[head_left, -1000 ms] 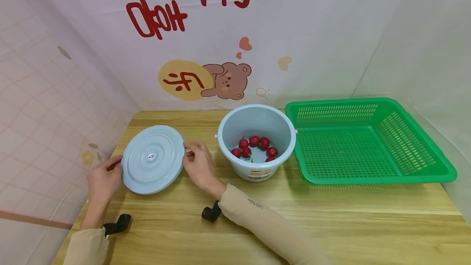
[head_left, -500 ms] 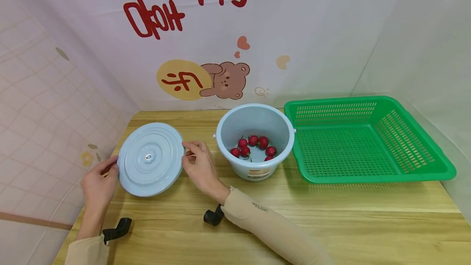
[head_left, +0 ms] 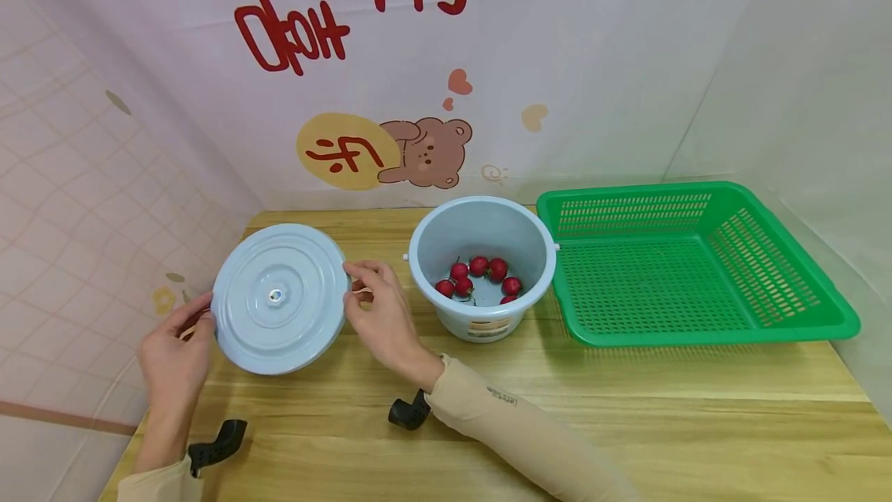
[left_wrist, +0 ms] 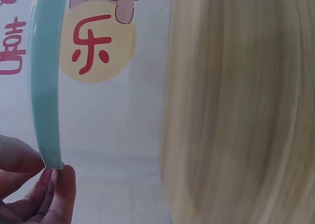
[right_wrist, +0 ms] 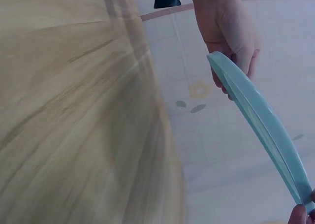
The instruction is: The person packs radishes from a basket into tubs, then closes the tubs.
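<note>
Between my two hands is a round light-blue lid (head_left: 279, 324), held by opposite edges above the left part of the table. My left hand (head_left: 174, 359) pinches its left rim between thumb and fingers; the left wrist view shows the lid (left_wrist: 47, 86) edge-on in that pinch. On the opposite rim, my right hand (head_left: 383, 320) pinches with thumb and index finger. In the right wrist view the lid (right_wrist: 263, 118) is clear of the wooden surface. To the right of my right hand stands a light-blue bucket (head_left: 481, 324) with several red radishes (head_left: 478, 266) on its bottom.
A green perforated basket (head_left: 697, 338) sits right of the bucket, close to its rim. The wooden table (head_left: 557, 401) meets a printed cloth wall (head_left: 592, 99) at the back and another at the left. Black wrist mounts (head_left: 217, 444) stick out from both sleeves.
The lid has risen a little and shifted slightly left, looking larger in the head view. My left hand moved left and toward me with it; both hands keep their pinch. The bucket and basket stay put.
</note>
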`<move>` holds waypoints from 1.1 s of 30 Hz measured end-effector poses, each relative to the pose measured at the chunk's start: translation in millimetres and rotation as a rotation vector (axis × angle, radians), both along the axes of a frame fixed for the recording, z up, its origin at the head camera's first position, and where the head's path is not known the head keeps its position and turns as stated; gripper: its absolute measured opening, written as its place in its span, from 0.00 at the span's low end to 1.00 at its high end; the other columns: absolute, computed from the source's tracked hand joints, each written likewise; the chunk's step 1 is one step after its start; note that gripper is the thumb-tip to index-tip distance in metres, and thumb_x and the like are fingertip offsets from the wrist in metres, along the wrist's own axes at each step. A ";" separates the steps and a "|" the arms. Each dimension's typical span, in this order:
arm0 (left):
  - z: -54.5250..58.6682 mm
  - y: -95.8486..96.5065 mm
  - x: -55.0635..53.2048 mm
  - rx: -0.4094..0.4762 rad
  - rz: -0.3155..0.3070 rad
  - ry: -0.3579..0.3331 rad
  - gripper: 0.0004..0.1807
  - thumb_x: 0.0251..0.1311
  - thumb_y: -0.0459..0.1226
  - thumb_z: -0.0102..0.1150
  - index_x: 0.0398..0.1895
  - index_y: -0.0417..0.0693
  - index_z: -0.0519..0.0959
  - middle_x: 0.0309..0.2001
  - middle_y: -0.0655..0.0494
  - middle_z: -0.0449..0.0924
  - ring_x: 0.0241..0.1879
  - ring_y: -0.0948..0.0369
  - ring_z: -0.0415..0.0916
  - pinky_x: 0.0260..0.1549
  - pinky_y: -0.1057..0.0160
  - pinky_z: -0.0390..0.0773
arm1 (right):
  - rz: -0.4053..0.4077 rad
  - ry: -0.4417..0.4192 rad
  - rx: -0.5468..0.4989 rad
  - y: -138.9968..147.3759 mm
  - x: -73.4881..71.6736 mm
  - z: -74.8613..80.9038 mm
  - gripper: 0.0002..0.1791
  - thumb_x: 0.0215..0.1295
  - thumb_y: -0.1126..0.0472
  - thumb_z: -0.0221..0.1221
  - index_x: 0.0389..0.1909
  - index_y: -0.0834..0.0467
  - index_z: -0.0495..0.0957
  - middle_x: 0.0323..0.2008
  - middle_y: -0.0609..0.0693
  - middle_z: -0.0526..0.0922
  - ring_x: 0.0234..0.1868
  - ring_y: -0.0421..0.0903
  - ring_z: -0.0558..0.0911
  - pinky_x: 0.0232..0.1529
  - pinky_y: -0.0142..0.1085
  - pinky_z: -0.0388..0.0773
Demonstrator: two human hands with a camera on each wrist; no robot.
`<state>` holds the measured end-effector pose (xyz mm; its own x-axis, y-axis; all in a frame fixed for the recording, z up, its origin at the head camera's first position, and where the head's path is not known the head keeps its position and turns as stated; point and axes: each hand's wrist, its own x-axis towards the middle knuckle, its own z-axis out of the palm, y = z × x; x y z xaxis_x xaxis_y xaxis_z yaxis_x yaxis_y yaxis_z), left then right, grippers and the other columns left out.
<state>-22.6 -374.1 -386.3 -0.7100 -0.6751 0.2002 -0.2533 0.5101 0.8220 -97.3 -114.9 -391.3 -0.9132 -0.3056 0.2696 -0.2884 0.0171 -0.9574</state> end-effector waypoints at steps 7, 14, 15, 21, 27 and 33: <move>10.2 8.7 4.5 0.011 0.008 0.036 0.18 0.69 0.34 0.56 0.58 0.41 0.85 0.38 0.74 0.81 0.41 0.76 0.76 0.40 0.84 0.73 | 0.002 0.024 -0.016 7.7 3.7 9.4 0.23 0.66 0.72 0.58 0.63 0.65 0.80 0.60 0.54 0.75 0.52 0.43 0.79 0.54 0.31 0.81; 17.9 17.9 5.8 0.021 -0.002 0.070 0.18 0.69 0.34 0.57 0.59 0.41 0.85 0.40 0.71 0.82 0.42 0.74 0.77 0.41 0.83 0.74 | 0.006 0.047 -0.078 20.4 6.3 25.5 0.23 0.67 0.73 0.57 0.63 0.64 0.80 0.60 0.55 0.75 0.52 0.47 0.80 0.55 0.35 0.81; 19.0 19.4 5.9 0.029 -0.002 0.076 0.18 0.69 0.34 0.58 0.59 0.41 0.85 0.41 0.70 0.82 0.42 0.73 0.77 0.41 0.83 0.74 | 0.002 0.051 -0.078 22.4 6.8 27.8 0.23 0.67 0.73 0.57 0.63 0.64 0.80 0.60 0.55 0.75 0.52 0.48 0.80 0.55 0.35 0.81; 23.7 30.3 4.7 0.071 -0.008 0.138 0.17 0.68 0.32 0.59 0.57 0.41 0.86 0.40 0.71 0.83 0.41 0.72 0.80 0.40 0.83 0.75 | -0.015 0.071 -0.074 34.0 9.9 36.7 0.24 0.68 0.71 0.57 0.64 0.62 0.80 0.60 0.53 0.75 0.52 0.46 0.80 0.55 0.36 0.81; 26.1 40.2 3.9 0.069 -0.026 0.162 0.17 0.68 0.32 0.60 0.58 0.42 0.86 0.42 0.70 0.84 0.43 0.71 0.80 0.41 0.83 0.76 | -0.022 0.088 -0.085 45.5 13.0 41.4 0.24 0.68 0.71 0.57 0.64 0.62 0.80 0.60 0.52 0.75 0.52 0.45 0.80 0.54 0.36 0.82; 29.6 50.3 4.2 0.088 -0.033 0.182 0.17 0.68 0.32 0.60 0.57 0.41 0.86 0.42 0.70 0.85 0.42 0.70 0.80 0.41 0.82 0.76 | -0.018 0.113 -0.112 56.0 16.9 46.0 0.24 0.68 0.72 0.57 0.65 0.63 0.79 0.61 0.53 0.75 0.53 0.46 0.80 0.54 0.38 0.82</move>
<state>-18.4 -323.9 -356.7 -0.6897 -0.6725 0.2684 -0.0809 0.4399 0.8944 -80.5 -59.0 -345.3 -0.8802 -0.2521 0.4020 -0.3945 -0.0819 -0.9152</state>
